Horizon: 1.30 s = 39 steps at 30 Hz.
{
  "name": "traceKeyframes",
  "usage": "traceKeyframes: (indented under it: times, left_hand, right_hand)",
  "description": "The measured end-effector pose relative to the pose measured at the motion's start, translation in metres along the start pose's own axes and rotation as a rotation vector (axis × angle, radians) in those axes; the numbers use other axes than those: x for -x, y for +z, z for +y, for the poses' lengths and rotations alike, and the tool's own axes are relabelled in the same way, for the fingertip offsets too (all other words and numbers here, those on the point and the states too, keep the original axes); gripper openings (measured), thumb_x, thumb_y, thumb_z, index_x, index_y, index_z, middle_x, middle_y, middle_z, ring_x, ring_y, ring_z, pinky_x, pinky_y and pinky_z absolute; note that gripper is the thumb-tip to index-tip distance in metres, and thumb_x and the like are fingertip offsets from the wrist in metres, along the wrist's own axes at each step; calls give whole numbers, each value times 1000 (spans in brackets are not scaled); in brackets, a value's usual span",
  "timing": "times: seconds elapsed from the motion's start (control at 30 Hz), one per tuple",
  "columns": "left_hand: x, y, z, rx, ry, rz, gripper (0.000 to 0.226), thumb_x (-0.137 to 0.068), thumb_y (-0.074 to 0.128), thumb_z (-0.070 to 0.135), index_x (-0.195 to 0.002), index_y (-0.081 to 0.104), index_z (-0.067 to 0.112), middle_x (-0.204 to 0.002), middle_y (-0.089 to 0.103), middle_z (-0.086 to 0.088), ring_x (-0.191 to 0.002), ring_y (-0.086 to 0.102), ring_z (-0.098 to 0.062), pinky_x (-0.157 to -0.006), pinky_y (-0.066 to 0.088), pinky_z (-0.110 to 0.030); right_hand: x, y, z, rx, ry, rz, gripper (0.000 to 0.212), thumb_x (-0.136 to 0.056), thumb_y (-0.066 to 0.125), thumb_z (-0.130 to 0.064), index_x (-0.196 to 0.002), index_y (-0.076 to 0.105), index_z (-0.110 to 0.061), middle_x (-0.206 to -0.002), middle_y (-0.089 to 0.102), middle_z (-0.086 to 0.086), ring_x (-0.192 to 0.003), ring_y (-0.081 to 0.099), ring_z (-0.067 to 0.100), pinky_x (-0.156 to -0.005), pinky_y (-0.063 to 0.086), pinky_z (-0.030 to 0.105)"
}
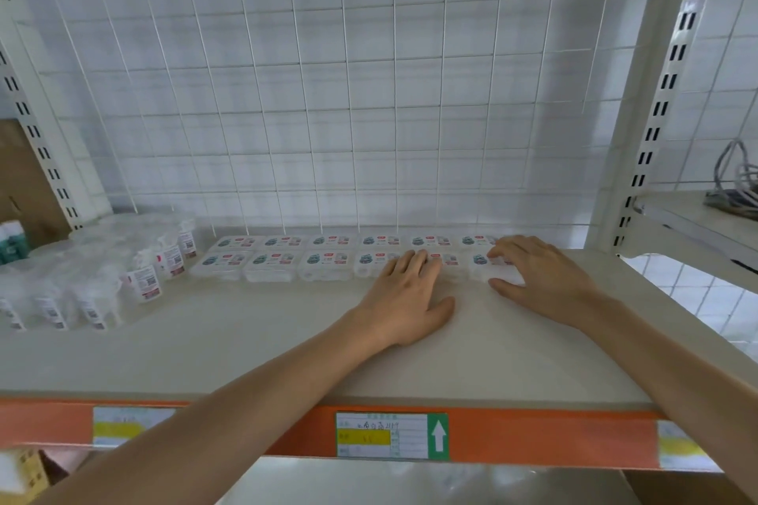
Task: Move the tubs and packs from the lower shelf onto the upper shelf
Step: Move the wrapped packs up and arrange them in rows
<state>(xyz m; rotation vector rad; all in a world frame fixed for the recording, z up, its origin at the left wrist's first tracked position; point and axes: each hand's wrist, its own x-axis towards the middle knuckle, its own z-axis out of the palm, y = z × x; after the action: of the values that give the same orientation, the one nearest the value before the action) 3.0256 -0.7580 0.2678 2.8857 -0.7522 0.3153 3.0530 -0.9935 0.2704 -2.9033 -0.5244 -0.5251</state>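
Head view: both forearms reach forward over the orange edge strip (533, 437) onto the upper shelf (246, 340). The left grip (406, 293) lies wide and flat, palm down on the bare shelf, fingers straight and close together, thumb splayed toward the right grip (537, 279). Its fingertips rest on the near edge of the packs (283, 258), which lie in two rows running away to that grip's left and just beyond it, in front of the wire grid (328, 94).

The right grip holds the end pack (482, 263), the last in the near row. Its fingers curve over the pack's top and its thumb presses the near side, the wrist bent slightly inward. This pack sits flat on the shelf, touching its neighbour, between the two grips.

Far to the left of the left grip stand the clear tubs (143, 283), crowded together and blurred. A paper label (391, 435) with a green arrow sits on the strip beneath the left forearm.
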Motion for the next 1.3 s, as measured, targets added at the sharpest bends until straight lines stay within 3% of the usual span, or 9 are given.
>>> traceKeyframes:
  times: [0.27,0.57,0.7,1.13,1.3]
  left_hand:
    - [22,-24,-2,-27,-67,-35,78,-97,38,61,-154,18,11,-161,19,-8,-149,13,-23,-120,12,-40]
    - [92,-62,-26,-112,-90,-5,71,-98,39,59,-153,25,16,-159,26,-4,-146,21,-19,-118,16,-35]
    - [132,-72,-33,-113,-102,6,70,-98,36,59,-151,28,14,-157,28,-4,-145,22,-19,-117,17,-34]
    - [272,-90,-47,-81,-143,8,77,-97,35,64,-154,21,14,-164,8,-5,-151,7,-18,-119,10,-35]
    - [313,-72,-38,-35,-98,53,78,-95,39,64,-153,24,14,-163,13,-5,-149,14,-20,-119,13,-35]
  right_hand:
    - [3,-14,-29,-53,-14,4,52,-93,54,-51,-137,46,-25,-143,48,-7,-130,43,16,-105,33,33]
    - [25,-38,-100,-22,-28,-48,57,-97,41,-57,-145,40,-25,-151,42,-5,-138,38,19,-112,25,37]
    - [43,-45,-130,-30,-28,-41,59,-95,36,-62,-142,43,-28,-150,44,-7,-137,39,18,-114,28,40]
    - [131,-66,-246,-65,62,-81,61,-96,43,-57,-147,36,-24,-149,43,0,-134,41,21,-109,30,36]
    - [179,-65,-273,-98,38,-52,56,-97,47,-53,-145,38,-25,-150,42,-2,-133,42,21,-106,32,35]
